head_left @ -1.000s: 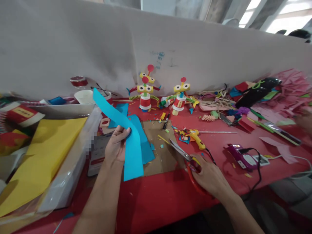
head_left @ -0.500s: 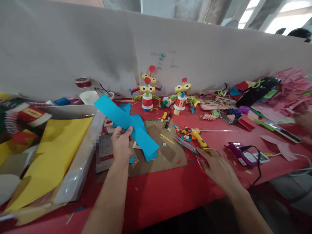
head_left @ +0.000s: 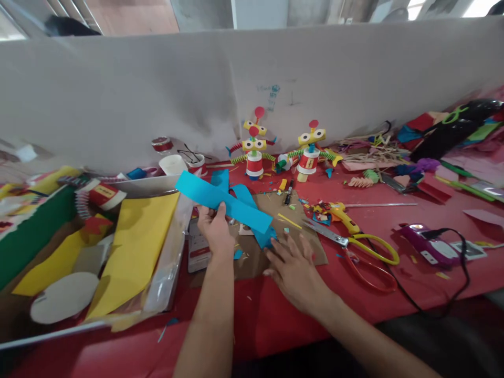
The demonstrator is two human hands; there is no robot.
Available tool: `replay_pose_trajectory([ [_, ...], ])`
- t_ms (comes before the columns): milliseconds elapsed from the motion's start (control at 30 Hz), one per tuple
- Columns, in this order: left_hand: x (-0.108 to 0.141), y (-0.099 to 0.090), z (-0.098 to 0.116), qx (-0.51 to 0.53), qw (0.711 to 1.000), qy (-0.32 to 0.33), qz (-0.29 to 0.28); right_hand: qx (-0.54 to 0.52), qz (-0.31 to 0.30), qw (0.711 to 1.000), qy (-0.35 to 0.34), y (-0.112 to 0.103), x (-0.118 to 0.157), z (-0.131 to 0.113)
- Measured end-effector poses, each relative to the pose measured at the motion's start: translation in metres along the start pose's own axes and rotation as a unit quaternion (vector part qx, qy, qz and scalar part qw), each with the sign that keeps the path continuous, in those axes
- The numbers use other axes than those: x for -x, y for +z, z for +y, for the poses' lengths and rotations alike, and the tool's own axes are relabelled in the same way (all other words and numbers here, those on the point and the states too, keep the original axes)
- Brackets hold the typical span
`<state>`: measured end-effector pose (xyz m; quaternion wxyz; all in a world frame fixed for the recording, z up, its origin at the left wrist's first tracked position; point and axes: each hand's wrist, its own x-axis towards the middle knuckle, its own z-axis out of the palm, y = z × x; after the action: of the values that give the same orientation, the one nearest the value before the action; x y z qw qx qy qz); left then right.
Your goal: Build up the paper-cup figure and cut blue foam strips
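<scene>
My left hand (head_left: 214, 226) pinches a long blue paper strip (head_left: 224, 201) between thumb and fingers, held slantwise above the cardboard. Beneath it lies another blue paper strip (head_left: 244, 195), its lower end close to the fingertips of my right hand (head_left: 295, 270). That right hand is spread out, palm down, over the front of the brown cardboard sheet (head_left: 311, 241), and holds nothing. Scissors with one yellow and one red handle (head_left: 348, 242) lie part-way apart on the table, right of my right hand. Behind them rests a yellow glue gun (head_left: 344, 216).
Several paper-cup figures (head_left: 309, 161) stand along the white partition (head_left: 157, 89). At left is a box holding yellow paper sheets (head_left: 142, 247). A purple power socket (head_left: 423, 242) with a black cable sits at right; a black marker (head_left: 289, 192) and paper scraps lie on the cardboard.
My right hand has left the scissors, which now lie on the table, and moved left to the blue strips. My left hand still holds its strip. The view has shifted left.
</scene>
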<state>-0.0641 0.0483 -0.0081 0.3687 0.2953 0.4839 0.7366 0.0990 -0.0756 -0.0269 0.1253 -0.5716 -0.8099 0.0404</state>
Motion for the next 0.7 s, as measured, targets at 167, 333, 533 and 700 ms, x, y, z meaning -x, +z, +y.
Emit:
replay_pose_trajectory([
  [167,-0.001,0.0,0.0,0.015,1.0,0.025,0.008,0.052,0.028,0.997,0.056,-0.01,-0.01,0.016],
  [333,0.0,0.0,0.0,0.011,1.0,0.024,0.001,0.042,0.009,0.999,-0.027,-0.014,-0.019,0.005],
  [533,-0.001,0.0,0.001,0.024,1.0,0.006,0.003,0.086,0.018,0.996,-0.002,-0.019,-0.037,0.016],
  [700,0.002,0.003,0.003,0.042,0.999,-0.013,-0.032,-0.193,0.088,0.973,0.09,-0.024,-0.036,0.027],
])
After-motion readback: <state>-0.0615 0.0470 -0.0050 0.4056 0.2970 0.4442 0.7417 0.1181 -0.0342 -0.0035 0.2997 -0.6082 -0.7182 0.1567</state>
